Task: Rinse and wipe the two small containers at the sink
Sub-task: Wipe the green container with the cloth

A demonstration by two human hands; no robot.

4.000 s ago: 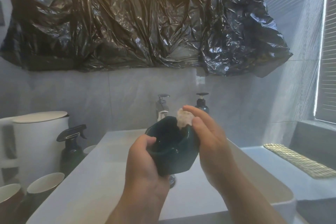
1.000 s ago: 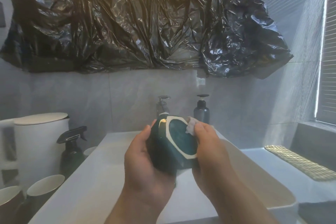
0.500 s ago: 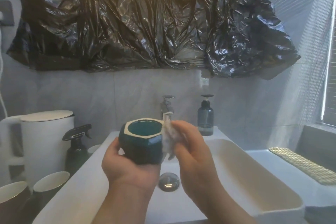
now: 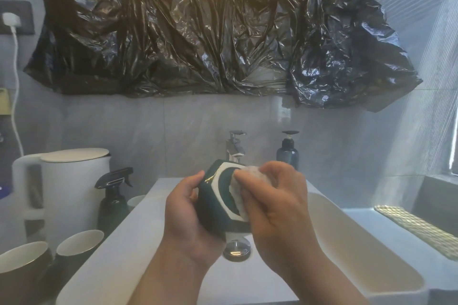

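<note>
Over the white sink (image 4: 359,255), my left hand (image 4: 186,215) grips a small dark green container (image 4: 213,208) with a pale hexagonal rim, tilted so its mouth faces right. My right hand (image 4: 275,208) presses a crumpled white tissue (image 4: 241,188) into that mouth. Two dark cups with pale insides (image 4: 76,245) (image 4: 19,262) stand on the counter at the lower left; I cannot tell whether either is the other container.
The chrome tap (image 4: 234,147) and a dark soap pump bottle (image 4: 287,152) stand behind the basin, the drain plug (image 4: 236,250) below my hands. A white kettle (image 4: 71,188) and black spray bottle (image 4: 112,200) are left. A woven mat (image 4: 418,230) lies right. Black plastic sheeting (image 4: 210,27) hangs above.
The container was upright half a second ago with the tissue beside it; now it is tilted to the right and my right hand has pushed the tissue into its mouth.
</note>
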